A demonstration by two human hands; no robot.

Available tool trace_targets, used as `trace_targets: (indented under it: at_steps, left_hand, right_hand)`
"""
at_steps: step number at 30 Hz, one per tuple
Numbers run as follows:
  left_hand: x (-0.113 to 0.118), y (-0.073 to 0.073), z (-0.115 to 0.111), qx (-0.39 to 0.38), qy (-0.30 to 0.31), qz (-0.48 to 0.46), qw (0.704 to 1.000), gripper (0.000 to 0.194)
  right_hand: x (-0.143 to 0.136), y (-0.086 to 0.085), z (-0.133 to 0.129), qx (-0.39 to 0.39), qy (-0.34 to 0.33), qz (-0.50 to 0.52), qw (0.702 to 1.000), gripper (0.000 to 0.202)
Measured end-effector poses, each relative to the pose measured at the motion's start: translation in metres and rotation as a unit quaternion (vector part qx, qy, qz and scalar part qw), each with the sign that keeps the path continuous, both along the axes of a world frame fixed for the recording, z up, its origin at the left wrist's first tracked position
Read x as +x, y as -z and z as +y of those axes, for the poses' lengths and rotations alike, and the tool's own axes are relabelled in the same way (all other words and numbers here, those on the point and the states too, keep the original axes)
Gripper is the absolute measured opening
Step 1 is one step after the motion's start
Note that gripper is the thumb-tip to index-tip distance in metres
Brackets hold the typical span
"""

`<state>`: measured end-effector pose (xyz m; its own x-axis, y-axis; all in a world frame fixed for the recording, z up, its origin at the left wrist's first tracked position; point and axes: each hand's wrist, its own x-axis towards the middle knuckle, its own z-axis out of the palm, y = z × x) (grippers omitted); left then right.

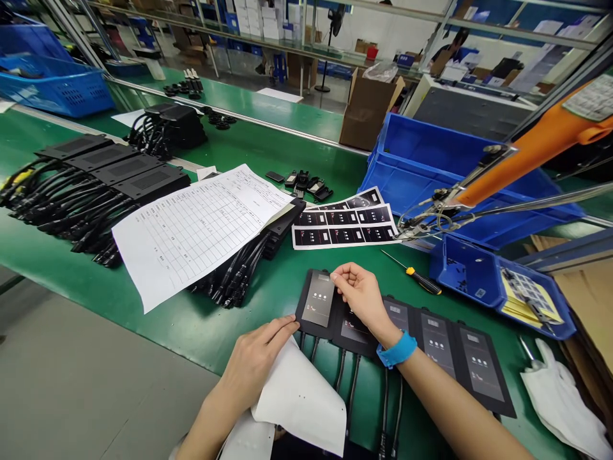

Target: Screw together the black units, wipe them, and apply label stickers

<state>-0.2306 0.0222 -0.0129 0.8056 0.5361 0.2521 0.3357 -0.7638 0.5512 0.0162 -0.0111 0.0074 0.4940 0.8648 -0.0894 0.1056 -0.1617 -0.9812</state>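
Right grip [360,295] pinched — touching label [317,300].

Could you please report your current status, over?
Right hand at top of dark rectangular label. Left hand at lower corner of flat black unit. Blank white sheet near left hand, partly hiding black cables.

The left hand [258,358] sets its fingertips on the lower corner of the leftmost black unit [317,329], beside a white sheet [306,396]. The right hand [357,291] touches the label [317,306] near its top. A screwdriver [424,280] lies on the green table [272,287].
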Motion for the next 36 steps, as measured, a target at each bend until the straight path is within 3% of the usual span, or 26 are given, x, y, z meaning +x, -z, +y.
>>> trace_targets:
  at_steps: [11, 24, 27, 32, 34, 36]
  left_hand:
    - [0.003, 0.002, -0.004, 0.113, 0.000, 0.077, 0.991, 0.060]
    - [0.004, 0.001, -0.004, 0.086, -0.008, 0.081, 0.993, 0.065]
    - [0.004, 0.000, -0.003, 0.110, -0.008, 0.091, 0.990, 0.065]
    - [0.005, -0.006, -0.001, 0.113, 0.001, 0.134, 0.984, 0.070]
    - [0.004, -0.011, 0.001, 0.078, 0.000, 0.146, 0.986, 0.078]
    - [0.002, -0.019, 0.006, 0.011, 0.006, 0.131, 0.991, 0.080]
  right_hand:
    - [-0.002, 0.002, 0.001, -0.003, 0.001, -0.033, 0.999, 0.026]
    - [-0.001, 0.001, 0.002, -0.039, -0.019, -0.154, 0.987, 0.012]
    - [-0.001, -0.001, 0.001, -0.060, -0.052, -0.244, 0.967, 0.006]
    - [0.005, -0.008, -0.001, -0.123, -0.073, -0.453, 0.880, 0.014]
    - [0.010, -0.014, -0.006, -0.134, -0.064, -0.465, 0.873, 0.027]
    - [0.017, -0.024, -0.017, -0.122, -0.072, -0.436, 0.889, 0.029]
